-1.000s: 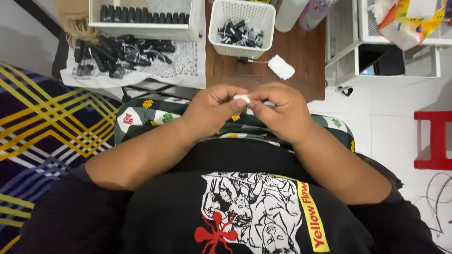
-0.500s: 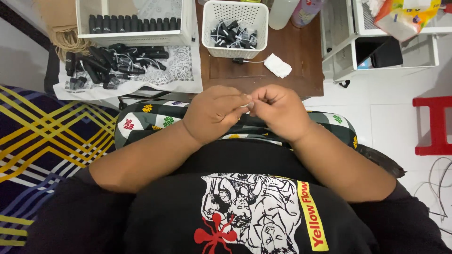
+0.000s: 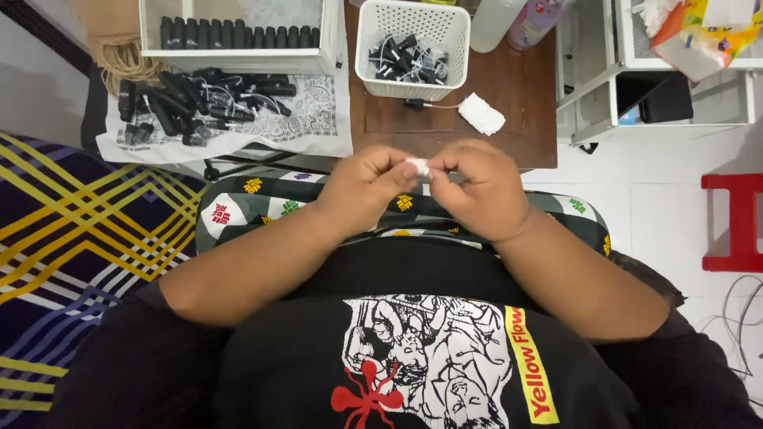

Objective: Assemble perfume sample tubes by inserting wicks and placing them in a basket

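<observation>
Just above the person's lap, over a patterned cushion (image 3: 238, 210) with small flower prints, the left hand (image 3: 367, 184) and the right hand (image 3: 479, 191) meet, knuckles nearly touching. Both are curled closed, and their fingertips pinch a small white piece (image 3: 418, 166) between them; it is too small to tell what it is, and most of it is hidden by the fingers. The forearms run back toward the black printed shirt (image 3: 413, 357) at the bottom of the view. To the person's left lies a dark blanket (image 3: 71, 230) with yellow and white crossing stripes. Beyond the hands stands a brown wooden table (image 3: 509, 103), and on it, just past the right hand, lies a crumpled white cloth (image 3: 482, 114). Farther back on the table sits a white plastic basket (image 3: 410, 48) holding small black parts with thin cables. To its left, a white printed sheet (image 3: 310, 127) carries a loose heap of black parts (image 3: 191, 103), and behind that a white tray (image 3: 238, 40) holds more black pieces lined up in a row. On the far right stand a white wire shelf (image 3: 604, 87) and, nearer, a red stool (image 3: 735, 222) on the pale tiled floor.
</observation>
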